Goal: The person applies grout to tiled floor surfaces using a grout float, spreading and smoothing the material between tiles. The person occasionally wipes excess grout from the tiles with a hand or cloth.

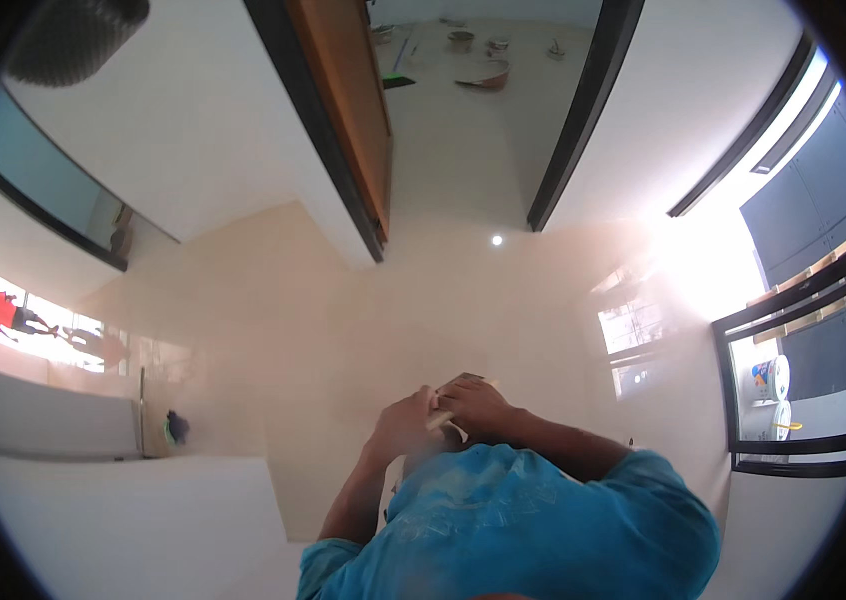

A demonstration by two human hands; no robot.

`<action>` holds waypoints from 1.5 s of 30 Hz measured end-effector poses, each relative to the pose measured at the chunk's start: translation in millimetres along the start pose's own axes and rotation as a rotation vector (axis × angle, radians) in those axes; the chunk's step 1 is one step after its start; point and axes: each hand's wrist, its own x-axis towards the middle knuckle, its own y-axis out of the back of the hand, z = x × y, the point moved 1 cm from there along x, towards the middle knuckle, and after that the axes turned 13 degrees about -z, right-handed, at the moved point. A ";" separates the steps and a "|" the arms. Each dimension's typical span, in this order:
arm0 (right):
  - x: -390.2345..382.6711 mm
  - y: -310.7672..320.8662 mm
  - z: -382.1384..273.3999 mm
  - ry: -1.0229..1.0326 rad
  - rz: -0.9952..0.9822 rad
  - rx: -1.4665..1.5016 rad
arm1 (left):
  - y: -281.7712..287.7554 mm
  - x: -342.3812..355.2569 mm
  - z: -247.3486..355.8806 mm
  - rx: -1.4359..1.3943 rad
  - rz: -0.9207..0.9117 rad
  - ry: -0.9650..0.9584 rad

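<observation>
Both of my hands are close together in front of my teal shirt, at the lower middle of the head view. My left hand (405, 422) has its fingers closed around a small, pale cream piece (438, 420), flat or folded in look. From the other side my right hand (476, 406) curls over the same piece. A thin dark edge shows just beyond the right fingers. Much of the piece is covered by the hands, so its kind cannot be made out.
Ahead, a wooden door (343, 110) stands open in a dark frame. Beyond it, pans (461, 40) and a green-headed broom (398, 81) lie on the floor. White buckets (771, 380) show through a dark-framed opening at right. Far left is a person in red (5, 313).
</observation>
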 end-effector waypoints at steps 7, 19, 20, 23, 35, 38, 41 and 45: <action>40.8 106.5 143.1 -0.242 0.413 0.053 | 144.0 197.6 41.6 0.122 0.045 -0.390; 175.0 351.2 555.4 -0.767 0.803 0.934 | 408.8 497.6 52.8 -0.076 0.210 -0.185; 191.6 378.8 589.5 -0.619 0.962 0.944 | 425.2 521.5 47.2 -0.057 0.200 -0.167; 242.7 442.9 687.7 -0.644 1.012 1.106 | 466.9 588.4 16.8 -0.062 0.117 0.034; 348.1 574.2 940.0 -0.885 1.492 1.826 | 798.6 900.1 44.4 0.154 0.091 -0.167; 364.4 601.2 997.8 -0.883 1.592 1.983 | 880.8 981.8 61.9 0.175 0.109 -0.258; 389.0 635.5 1074.8 -0.918 1.632 2.096 | 946.0 1071.1 68.8 0.232 0.073 -0.216; 443.1 726.9 1197.2 -0.927 1.613 2.182 | 1011.2 1163.5 79.3 0.273 -0.150 0.078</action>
